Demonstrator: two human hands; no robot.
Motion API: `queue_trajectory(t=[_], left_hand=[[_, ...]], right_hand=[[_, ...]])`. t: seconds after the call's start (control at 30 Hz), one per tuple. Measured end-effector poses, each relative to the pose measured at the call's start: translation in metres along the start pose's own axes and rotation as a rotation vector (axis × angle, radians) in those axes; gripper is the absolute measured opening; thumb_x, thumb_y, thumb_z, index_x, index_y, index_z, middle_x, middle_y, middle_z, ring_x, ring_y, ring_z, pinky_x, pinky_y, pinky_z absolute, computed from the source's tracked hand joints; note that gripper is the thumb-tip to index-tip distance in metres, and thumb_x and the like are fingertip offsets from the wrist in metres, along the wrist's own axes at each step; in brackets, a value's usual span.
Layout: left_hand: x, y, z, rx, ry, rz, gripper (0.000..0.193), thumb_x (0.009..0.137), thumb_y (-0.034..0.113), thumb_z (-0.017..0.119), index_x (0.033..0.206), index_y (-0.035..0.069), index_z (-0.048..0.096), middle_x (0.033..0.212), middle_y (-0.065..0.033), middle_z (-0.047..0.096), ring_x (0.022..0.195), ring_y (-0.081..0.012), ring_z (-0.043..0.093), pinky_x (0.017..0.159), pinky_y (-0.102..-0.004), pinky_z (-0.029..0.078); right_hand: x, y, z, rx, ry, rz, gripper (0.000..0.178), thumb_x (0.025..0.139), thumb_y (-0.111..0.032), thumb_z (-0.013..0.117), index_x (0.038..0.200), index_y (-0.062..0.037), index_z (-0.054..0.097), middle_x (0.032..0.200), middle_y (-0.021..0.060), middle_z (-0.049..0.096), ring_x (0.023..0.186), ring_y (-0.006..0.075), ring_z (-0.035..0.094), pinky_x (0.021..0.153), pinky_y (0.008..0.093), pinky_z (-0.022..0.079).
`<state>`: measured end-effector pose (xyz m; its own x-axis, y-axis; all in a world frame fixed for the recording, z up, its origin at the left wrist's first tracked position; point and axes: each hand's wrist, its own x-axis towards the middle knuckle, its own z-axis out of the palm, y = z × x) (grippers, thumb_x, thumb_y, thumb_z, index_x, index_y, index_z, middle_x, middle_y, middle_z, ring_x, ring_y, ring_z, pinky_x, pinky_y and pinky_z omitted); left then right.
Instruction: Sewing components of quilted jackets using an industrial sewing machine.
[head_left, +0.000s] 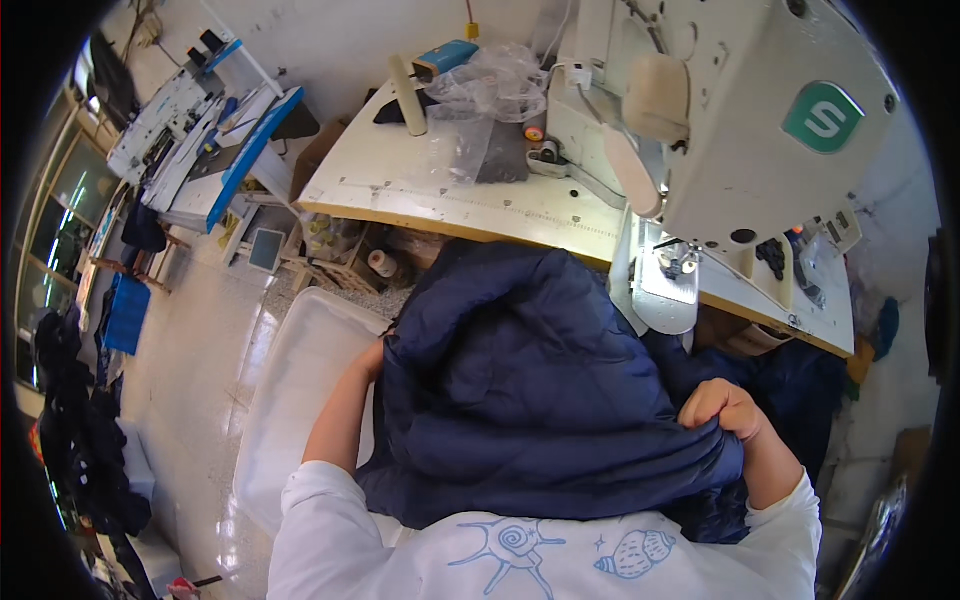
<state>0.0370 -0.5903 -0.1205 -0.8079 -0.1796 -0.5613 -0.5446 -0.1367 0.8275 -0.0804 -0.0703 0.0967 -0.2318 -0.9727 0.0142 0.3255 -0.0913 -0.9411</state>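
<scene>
A bulky, padded dark navy garment (pixel 540 370) is bunched in front of me, reaching from the sewing table's edge down to my chest. My right hand (pixel 722 408) is closed with a fold of it gripped at its right side. At the garment's left edge is my left hand (pixel 378 358), its fingers hidden behind the cloth. Just beyond the garment stands a large white sewing machine (pixel 720 130), whose metal needle plate (pixel 668 290) lies near the cloth's upper right. More dark cloth (pixel 790 385) hangs to the right of my right hand.
The white table (pixel 380 190) carries clear plastic bags (pixel 495 90), a thread spool (pixel 534 132) and a blue box (pixel 445 60). A white plastic tub (pixel 290 400) stands to my left, below the garment. Another sewing table (pixel 240 150) with a machine is at the far left.
</scene>
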Motion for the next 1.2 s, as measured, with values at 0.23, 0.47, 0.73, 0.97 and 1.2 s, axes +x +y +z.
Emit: queue_trajectory(t=[0.23,0.47,0.73,0.97,1.2], left_hand=[[-0.038,0.04,0.058,0.083,-0.305,-0.078,0.04,0.087,0.02,0.058,0.121,0.0,0.052,0.113,-0.0083,0.06,0.1,-0.0177,0.057,0.087,-0.0296,0.045],[-0.117,0.137,0.136,-0.127,-0.223,-0.002,0.032,0.086,0.012,0.059,0.115,-0.001,0.056,0.102,-0.0069,0.064,0.088,-0.0132,0.061,0.08,-0.0261,0.048],[-0.097,0.164,0.135,0.413,0.176,0.524,0.023,0.09,0.01,0.055,0.109,-0.001,0.058,0.098,-0.0054,0.063,0.087,-0.0122,0.058,0.08,-0.0253,0.046],[-0.139,0.137,0.191,-0.735,-0.266,-0.055,0.053,0.08,0.023,0.068,0.122,-0.003,0.049,0.113,-0.0136,0.059,0.103,-0.0228,0.058,0.093,-0.035,0.044],[-0.141,0.126,0.205,-0.082,-0.624,-0.156,0.078,0.056,0.004,0.074,0.128,-0.004,0.043,0.121,-0.0138,0.056,0.112,-0.0231,0.054,0.095,-0.0353,0.043]], right_hand=[[-0.158,0.034,-0.104,-0.927,0.651,0.798,0.03,0.066,-0.007,0.048,0.088,0.0005,0.068,0.076,0.0133,0.067,0.067,0.0197,0.06,0.064,0.0303,0.048],[0.006,0.016,-0.005,-1.254,0.388,0.315,0.043,0.071,-0.034,0.064,0.098,-0.0006,0.063,0.098,0.0185,0.062,0.094,0.0339,0.059,0.084,0.0377,0.047],[0.063,0.065,0.059,-0.884,0.265,0.31,0.056,0.074,-0.034,0.068,0.107,0.0056,0.047,0.087,0.0273,0.061,0.084,0.0407,0.06,0.075,0.042,0.048],[-0.003,-0.004,0.04,-0.962,0.35,0.368,0.04,0.068,-0.02,0.069,0.102,-0.0057,0.054,0.085,0.0187,0.063,0.079,0.0366,0.06,0.07,0.0384,0.048],[-0.034,-0.033,0.018,-0.902,0.398,0.424,0.035,0.068,-0.015,0.071,0.098,-0.0056,0.056,0.085,0.0131,0.063,0.078,0.0304,0.061,0.07,0.0332,0.046]])
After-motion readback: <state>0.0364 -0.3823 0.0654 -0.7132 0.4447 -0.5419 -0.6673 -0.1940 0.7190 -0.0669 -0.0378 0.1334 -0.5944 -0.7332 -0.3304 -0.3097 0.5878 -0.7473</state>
